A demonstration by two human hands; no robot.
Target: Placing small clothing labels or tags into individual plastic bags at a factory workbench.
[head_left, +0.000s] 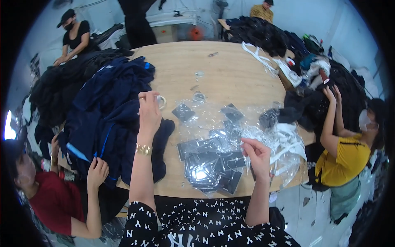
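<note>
My left hand (150,114) is raised over the left middle of the table, a gold bracelet at its wrist. Its fingers curl downward beside a pale roll of tape (163,102); whether they grip the roll is hidden. To the right, the thumb and index finger of my right hand (258,155) are pinched together by a tangle of white strings (263,136). What they hold is too small to make out. Between and below the hands lies a pile of dark square tags in clear plastic (201,168). More dark tags (183,112) lie farther back among clear film.
Dark blue garments (111,99) are heaped at the left, black ones (304,107) at the right. A person in red (57,201) handles the blue heap; a person in yellow (343,158) reaches into the black heap. The wooden table (177,61) extends away from me.
</note>
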